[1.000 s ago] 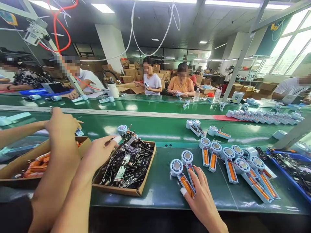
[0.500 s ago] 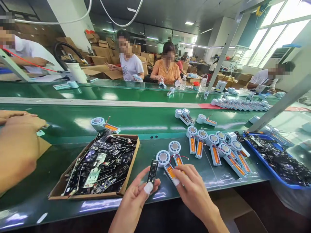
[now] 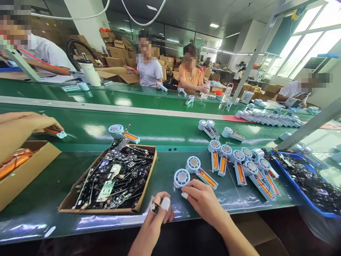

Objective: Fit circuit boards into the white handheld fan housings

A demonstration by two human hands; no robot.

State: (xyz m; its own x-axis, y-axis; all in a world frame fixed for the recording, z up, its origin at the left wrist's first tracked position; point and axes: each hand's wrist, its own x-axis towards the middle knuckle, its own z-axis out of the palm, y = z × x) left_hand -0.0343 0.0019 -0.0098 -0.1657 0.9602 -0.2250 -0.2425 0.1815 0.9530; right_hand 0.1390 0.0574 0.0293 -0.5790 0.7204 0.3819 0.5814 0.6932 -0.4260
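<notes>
My left hand (image 3: 159, 213) is closed around a small black circuit board (image 3: 154, 207), held between the white-covered thumb and the forefinger; most of the board is hidden. My right hand (image 3: 204, 199) has its fingertips drawn together just below the round vented head of a pale blue handheld fan (image 3: 182, 177). That hand hides the fan's handle, and what its fingertips pinch is too small to make out. Just behind lies another fan (image 3: 193, 164), its open handle showing an orange battery (image 3: 207, 178) and thin wires.
A cardboard tray (image 3: 145, 181) full of circuit boards stands left, a blue tray (image 3: 295, 202) of boards right. More open fans (image 3: 238, 156) lie between. At far left a co-worker's hand (image 3: 32, 124) holds a fan part above a box (image 3: 34, 167) of orange batteries. Several people sit across the green bench.
My left hand has turned, tipping the board from upright to mostly hidden. My right hand has moved from the battery handle to just below the fan head. The view has shifted slightly left.
</notes>
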